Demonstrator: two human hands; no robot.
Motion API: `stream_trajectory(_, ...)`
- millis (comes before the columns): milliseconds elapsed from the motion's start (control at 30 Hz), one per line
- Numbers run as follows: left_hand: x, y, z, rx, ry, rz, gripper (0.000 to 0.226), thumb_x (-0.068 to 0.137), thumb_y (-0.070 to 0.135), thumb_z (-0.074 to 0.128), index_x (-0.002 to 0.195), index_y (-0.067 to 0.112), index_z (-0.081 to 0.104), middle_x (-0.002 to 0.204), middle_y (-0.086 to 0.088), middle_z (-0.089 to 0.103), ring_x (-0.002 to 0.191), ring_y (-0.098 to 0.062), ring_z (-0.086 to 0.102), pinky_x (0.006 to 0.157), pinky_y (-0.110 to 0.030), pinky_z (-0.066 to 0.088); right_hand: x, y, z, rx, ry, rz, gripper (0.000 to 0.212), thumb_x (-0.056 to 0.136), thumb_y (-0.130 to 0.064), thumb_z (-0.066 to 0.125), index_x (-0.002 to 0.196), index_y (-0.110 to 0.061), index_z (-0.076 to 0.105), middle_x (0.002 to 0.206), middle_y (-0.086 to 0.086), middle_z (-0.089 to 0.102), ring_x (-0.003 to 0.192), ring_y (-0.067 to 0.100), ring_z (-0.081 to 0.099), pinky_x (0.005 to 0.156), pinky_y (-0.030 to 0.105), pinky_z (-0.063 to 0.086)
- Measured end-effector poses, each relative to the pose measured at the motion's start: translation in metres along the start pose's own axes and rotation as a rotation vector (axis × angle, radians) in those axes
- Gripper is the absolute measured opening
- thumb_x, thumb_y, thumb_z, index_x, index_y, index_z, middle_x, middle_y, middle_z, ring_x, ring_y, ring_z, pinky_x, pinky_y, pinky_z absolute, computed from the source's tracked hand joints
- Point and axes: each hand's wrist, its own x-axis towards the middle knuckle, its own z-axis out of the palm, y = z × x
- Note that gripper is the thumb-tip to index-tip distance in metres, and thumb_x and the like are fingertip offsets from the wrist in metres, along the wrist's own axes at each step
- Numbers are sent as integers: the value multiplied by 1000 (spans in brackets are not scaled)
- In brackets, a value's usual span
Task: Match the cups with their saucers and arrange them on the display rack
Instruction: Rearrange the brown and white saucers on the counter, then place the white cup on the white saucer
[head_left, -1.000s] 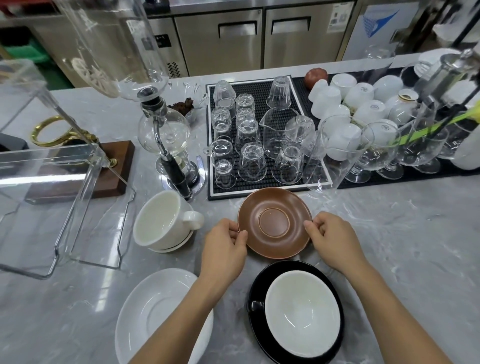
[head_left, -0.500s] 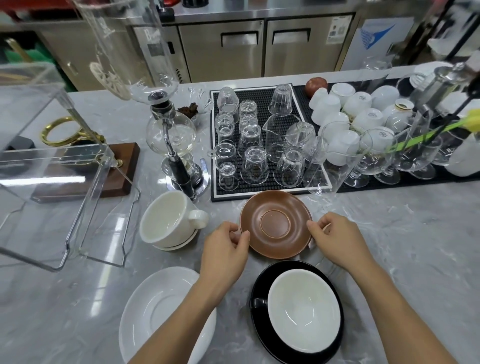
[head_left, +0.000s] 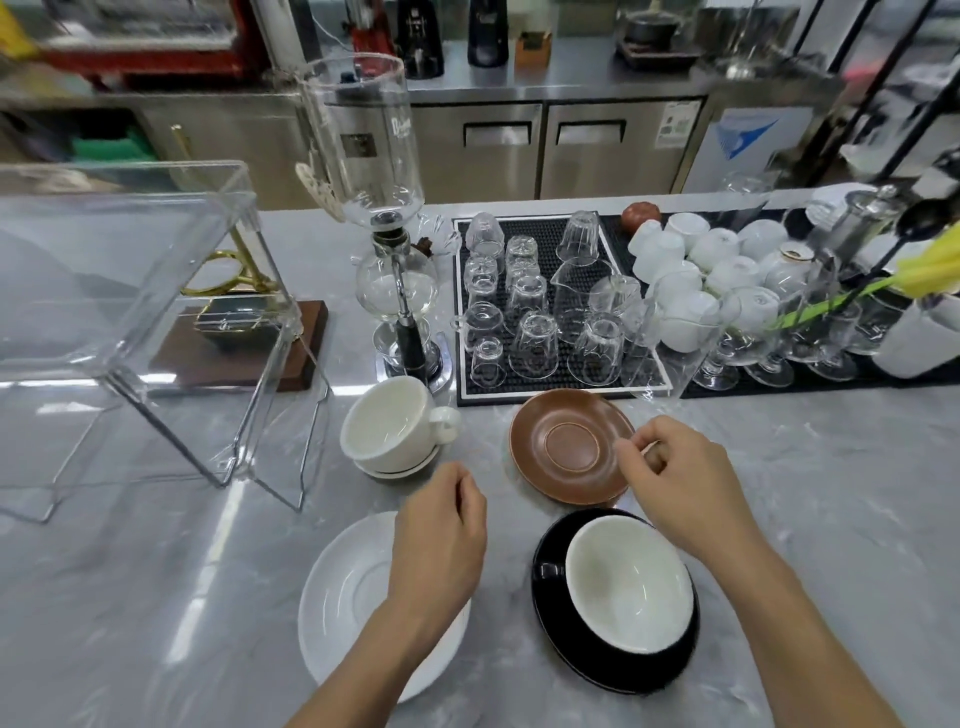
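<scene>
Brown saucer (head_left: 571, 447) lies on the counter (head_left: 779, 493), no cup on it.
Matching step in hand. Right hand (head_left: 675, 478) pinches its near rim; left hand (head_left: 441, 540) hovers loosely curled, holding nothing, above the white saucer (head_left: 343, 597). Next move likely calls for a matching cup.

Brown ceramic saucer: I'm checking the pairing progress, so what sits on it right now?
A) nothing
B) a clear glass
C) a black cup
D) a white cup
A: the brown ceramic saucer shows its bare centre ring, with only the right hand at its rim.
</scene>
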Motion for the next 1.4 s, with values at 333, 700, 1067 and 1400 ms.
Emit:
stream_trajectory(333, -22, -26, -59, -44, 152, 61, 13, 93, 21, 65, 83, 28, 66, 72, 15, 65, 72, -6, 61, 64, -11, 42, -42, -47, 28, 54, -40, -86, 20, 89, -31, 66, 72, -24, 58, 57, 0, 64, 59, 11, 56, 53, 27, 42)
stream_trajectory(700, -32, -58, -99, -45, 78, -32, 56, 82, 36, 76, 135, 28, 58, 131, 14, 61, 122, -8, 56, 106, -37, 46, -75, -76, 77, 61, -143, -152, 8, 86, -31, 69, 89, -27, 64, 66, -4, 65, 59, 9, 58, 65, 36, 54)
stream_trajectory(1067, -21, -70, -107, -186, 27, -95, 73, 80, 26, 81, 145, 25, 47, 128, 11, 61, 116, -9, 59, 98, -24, 44, -78, -83, 95, 58, -161, -114, 9, 86, -32, 68, 94, -29, 63, 68, -6, 64, 58, 7, 59, 66, 34, 54)
stream_trajectory(1400, 9, -74, -95, -211, -16, -105, 76, 80, 28, 81, 146, 22, 42, 131, 6, 59, 111, -8, 57, 92, -22, 44, -57, -86, 101, 57, -136, -101, 22, 84, -30, 68, 104, -30, 58, 74, -9, 64, 58, 6, 58, 67, 35, 54)
